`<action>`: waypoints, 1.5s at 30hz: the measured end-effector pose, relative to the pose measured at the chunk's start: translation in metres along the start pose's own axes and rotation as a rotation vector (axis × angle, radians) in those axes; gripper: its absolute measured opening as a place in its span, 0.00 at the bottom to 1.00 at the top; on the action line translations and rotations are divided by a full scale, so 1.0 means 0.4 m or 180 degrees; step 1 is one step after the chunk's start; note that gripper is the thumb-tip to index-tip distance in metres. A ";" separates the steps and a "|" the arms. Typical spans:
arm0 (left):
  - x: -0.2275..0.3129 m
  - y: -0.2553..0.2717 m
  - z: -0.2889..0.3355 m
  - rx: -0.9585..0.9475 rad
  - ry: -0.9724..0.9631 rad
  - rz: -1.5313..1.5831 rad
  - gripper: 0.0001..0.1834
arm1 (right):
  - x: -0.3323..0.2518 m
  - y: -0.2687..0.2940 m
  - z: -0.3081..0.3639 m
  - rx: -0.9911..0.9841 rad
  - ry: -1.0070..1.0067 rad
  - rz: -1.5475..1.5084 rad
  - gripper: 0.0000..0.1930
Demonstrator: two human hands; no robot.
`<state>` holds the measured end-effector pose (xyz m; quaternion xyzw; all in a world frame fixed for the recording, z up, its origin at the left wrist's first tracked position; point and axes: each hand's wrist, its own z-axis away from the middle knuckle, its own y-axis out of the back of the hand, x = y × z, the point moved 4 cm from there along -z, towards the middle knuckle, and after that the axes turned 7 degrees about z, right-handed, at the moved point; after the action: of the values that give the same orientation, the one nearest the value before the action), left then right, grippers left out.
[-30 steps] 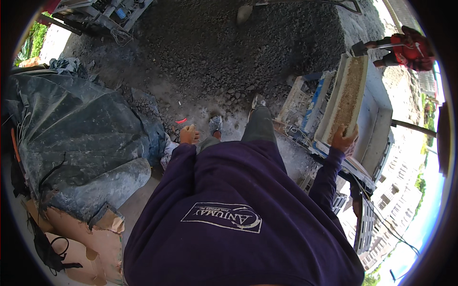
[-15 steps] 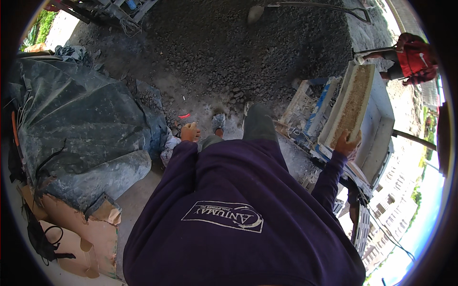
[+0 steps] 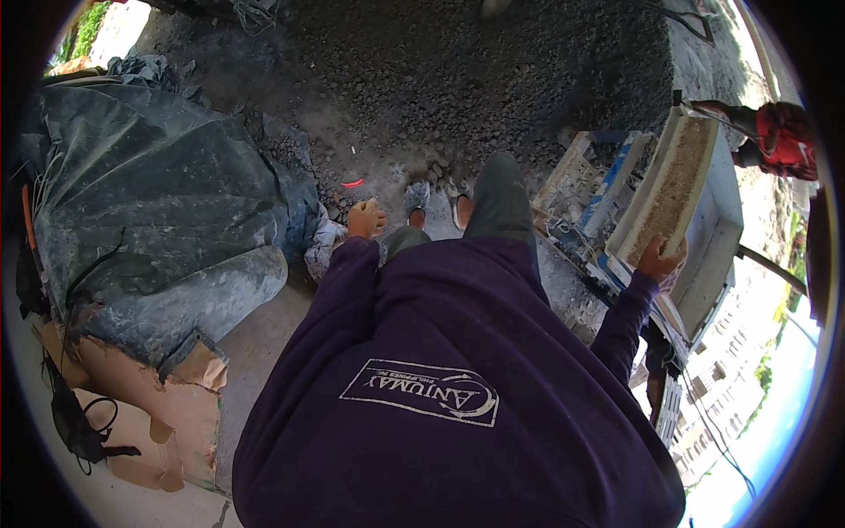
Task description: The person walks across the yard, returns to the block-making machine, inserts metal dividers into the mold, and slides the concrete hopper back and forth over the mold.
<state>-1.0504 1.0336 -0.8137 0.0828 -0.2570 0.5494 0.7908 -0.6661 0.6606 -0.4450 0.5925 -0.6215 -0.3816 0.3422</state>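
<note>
The right hand (image 3: 660,261) is at the near end of a pale trough (image 3: 634,231), its fingers bent over the end rim; I cannot tell how firmly the grip closes on it. The left hand (image 3: 365,219) hangs near the left thigh, well apart from the trough, with its fingers curled; whether that grip pinches anything cannot be told.

The trough stands to the right of the legs and runs from near to far, with a strip of brown grainy material (image 3: 676,176) along its inside. Just to its right is a grey bin (image 3: 717,255) with sloping walls, and to its left a dusty frame (image 3: 607,189) with blue and white parts.

Ahead of the feet (image 3: 417,198), dark gravel (image 3: 440,79) spreads over the ground, and a red curved strip (image 3: 352,183) lies just beyond the left hand. Farther left, a dusty green tarpaulin (image 3: 167,176) covers a wide heap, with torn cardboard (image 3: 167,396) at its near edge. At the far right, a co-worker (image 3: 788,145) in red is near the trough's far end.
</note>
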 end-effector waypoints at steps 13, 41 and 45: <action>-0.055 0.095 -0.021 0.0123 0.0224 0.0402 0.11 | -0.008 -0.001 -0.003 -0.0034 0.0076 0.0002 0.28; 0.071 -0.064 -0.035 -0.0423 0.0105 -0.0488 0.10 | -0.033 -0.003 -0.009 0.0181 0.0061 -0.0122 0.25; 0.130 -0.214 0.079 -0.0112 -0.0204 -0.1307 0.15 | 0.006 0.002 -0.014 0.0272 0.0074 0.0046 0.25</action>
<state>-0.9684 1.0307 -0.7478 0.1371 -0.2693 0.3692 0.8788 -0.6619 0.6577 -0.4418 0.6064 -0.6375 -0.3453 0.3265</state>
